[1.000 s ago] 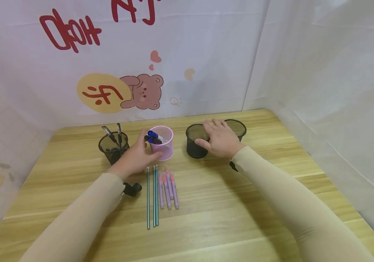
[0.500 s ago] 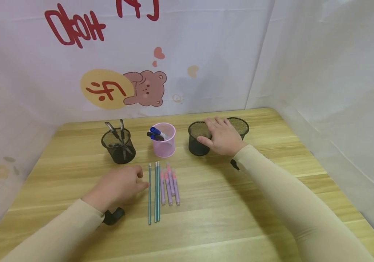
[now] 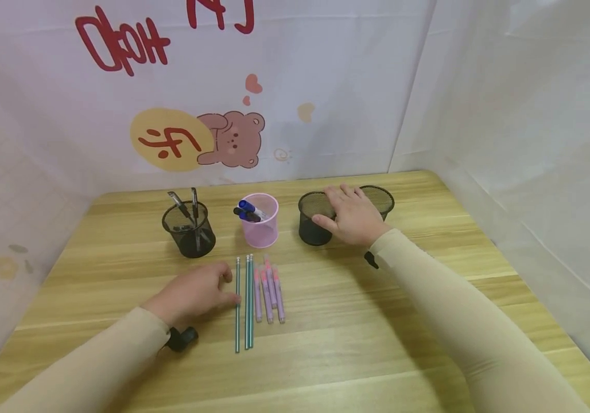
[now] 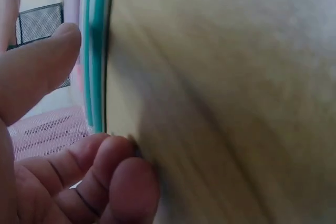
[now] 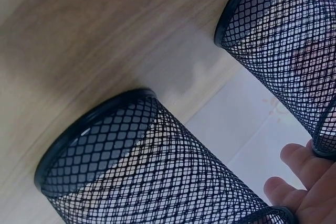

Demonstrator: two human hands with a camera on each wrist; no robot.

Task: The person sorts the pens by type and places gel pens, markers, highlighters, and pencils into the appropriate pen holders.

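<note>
My left hand (image 3: 199,292) reaches over the leftmost of several teal pencils (image 3: 249,310) lying on the table, its thumb overlapping that pencil in the head view. In the left wrist view the thumb (image 4: 44,69) stands apart from the bent fingers (image 4: 113,169), with the pencils showing past them. My right hand (image 3: 352,218) lies across the tops of two black mesh pen cups, one left (image 3: 315,229) and one right (image 3: 380,199). Its fingertips show by the rims in the right wrist view (image 5: 302,179). Several purple pens with pink ends (image 3: 269,295) lie beside the pencils.
A black mesh cup (image 3: 191,244) with pens stands at the back left. Next to it is a pink mesh cup (image 3: 261,235) holding blue- and black-capped markers (image 3: 251,213). A white printed curtain (image 3: 352,86) closes off the table's (image 3: 377,350) back and sides.
My left hand has drawn back from the pink cup, down to the left side of the pencils, then slightly right over the nearest one. My right hand stays on the black cups.
</note>
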